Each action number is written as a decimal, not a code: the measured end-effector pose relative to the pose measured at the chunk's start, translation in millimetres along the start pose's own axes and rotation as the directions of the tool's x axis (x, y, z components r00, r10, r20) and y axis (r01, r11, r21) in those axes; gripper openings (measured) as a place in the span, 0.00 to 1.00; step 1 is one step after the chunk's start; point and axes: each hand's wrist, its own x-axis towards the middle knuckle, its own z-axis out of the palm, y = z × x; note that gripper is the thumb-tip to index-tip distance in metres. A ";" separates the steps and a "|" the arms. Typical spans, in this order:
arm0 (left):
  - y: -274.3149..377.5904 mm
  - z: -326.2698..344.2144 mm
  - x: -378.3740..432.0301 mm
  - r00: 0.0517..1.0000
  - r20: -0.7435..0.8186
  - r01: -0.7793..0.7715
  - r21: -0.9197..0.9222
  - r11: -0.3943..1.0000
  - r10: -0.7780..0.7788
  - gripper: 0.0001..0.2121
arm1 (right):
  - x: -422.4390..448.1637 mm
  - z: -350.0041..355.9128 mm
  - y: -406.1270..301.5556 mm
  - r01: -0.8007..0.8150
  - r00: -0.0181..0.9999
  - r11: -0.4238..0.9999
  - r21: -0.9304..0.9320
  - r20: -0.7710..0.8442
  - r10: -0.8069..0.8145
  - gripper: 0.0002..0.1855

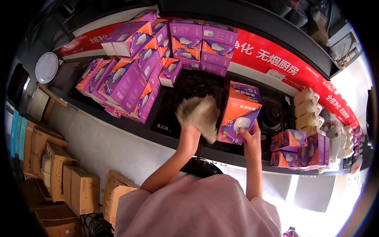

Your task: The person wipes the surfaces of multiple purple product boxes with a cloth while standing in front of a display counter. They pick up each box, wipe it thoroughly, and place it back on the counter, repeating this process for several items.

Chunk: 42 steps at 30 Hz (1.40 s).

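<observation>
My right hand (pixel 250 134) grips the lower right side of an orange and purple LED bulb box (pixel 240 111), its thumb on the front face. The box is tilted a little above the black counter, between two cooktop burners. To its left, my left hand (pixel 191 133) holds a greyish-beige cloth (pixel 198 114), blurred and hanging over a black glass gas cooktop (pixel 165 118). Most of the left fingers are hidden by the cloth. The cloth's right edge comes close to the box; whether they touch I cannot tell.
Similar bulb boxes are stacked on the counter at left (pixel 127 83) and along the red backsplash (pixel 188 41). More boxes (pixel 293 139) and pale plastic jugs (pixel 308 111) stand at right. Cardboard cartons (pixel 81 189) lie on the floor at lower left. A black shelf (pixel 251 20) overhangs the counter.
</observation>
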 end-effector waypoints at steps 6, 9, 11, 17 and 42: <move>10.5 10.4 4.4 0.961 -0.103 0.250 -0.076 0.965 -0.257 0.24 | -7.1 30.0 33.3 0.014 0.999 0.991 -0.131 -0.041 -0.019 0.39; -13.6 -2.8 -10.6 0.997 0.027 0.052 0.407 0.912 -0.069 0.23 | -8.2 32.0 34.8 0.019 0.999 0.994 0.109 -0.038 -0.015 0.32; -20.7 -1.6 -18.0 0.990 0.113 0.038 0.390 0.920 -0.088 0.25 | -3.8 29.5 25.9 0.039 0.998 0.971 0.236 -0.060 -0.026 0.23; -27.9 2.5 -17.4 0.986 0.066 0.152 0.043 0.987 -0.154 0.24 | -8.2 14.7 12.6 0.105 0.993 0.985 0.137 -0.067 -0.097 0.21; -85.1 -23.6 -77.0 0.877 -0.209 0.349 -0.343 0.872 -0.433 0.19 | -66.5 -44.4 34.5 0.363 0.929 0.680 -0.637 0.195 -0.313 0.22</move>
